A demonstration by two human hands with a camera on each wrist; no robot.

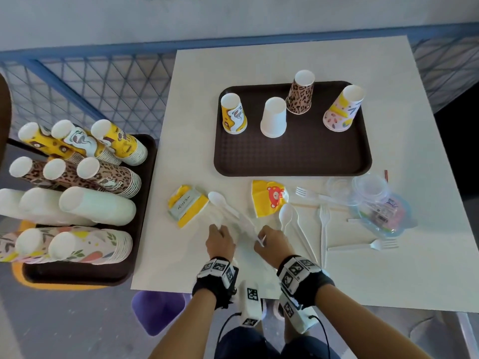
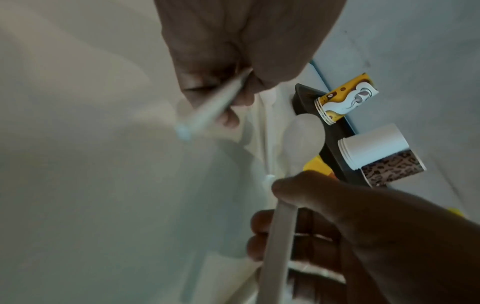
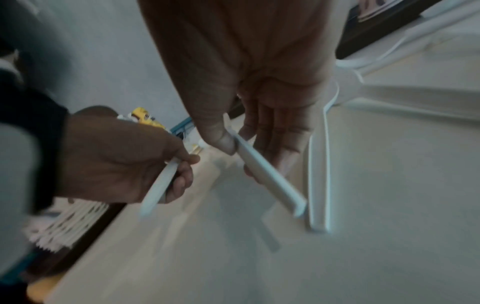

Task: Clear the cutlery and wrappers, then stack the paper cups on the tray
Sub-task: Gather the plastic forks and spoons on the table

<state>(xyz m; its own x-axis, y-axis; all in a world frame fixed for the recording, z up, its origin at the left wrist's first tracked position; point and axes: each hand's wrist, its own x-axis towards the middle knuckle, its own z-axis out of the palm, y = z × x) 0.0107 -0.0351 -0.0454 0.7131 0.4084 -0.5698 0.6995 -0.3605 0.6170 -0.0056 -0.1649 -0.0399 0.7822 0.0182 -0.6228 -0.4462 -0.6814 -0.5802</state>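
Both hands hover over the table's near middle. My left hand (image 1: 217,229) (image 2: 270,203) grips the handle of a white plastic utensil (image 2: 275,246); a spoon bowl (image 2: 303,137) shows just beyond its thumb. My right hand (image 1: 260,237) (image 3: 239,152) pinches a second white utensil handle (image 3: 270,181) between thumb and fingers. Two yellow wrappers (image 1: 186,206) (image 1: 269,198) lie beyond the hands. More white spoons (image 1: 286,216) and forks (image 1: 324,224) lie to the right. On the brown tray (image 1: 293,156) stand several upturned paper cups: yellow-white (image 1: 233,114), plain white (image 1: 274,117), leopard (image 1: 300,93), pink (image 1: 343,108).
Clear plastic lids (image 1: 368,190) and a plastic bag (image 1: 381,216) sit at the right of the table. A second tray (image 1: 145,182) with long stacks of cups (image 1: 98,206) stands left of the table. A purple bin (image 1: 158,309) sits below the near edge. Blue mesh fencing runs behind.
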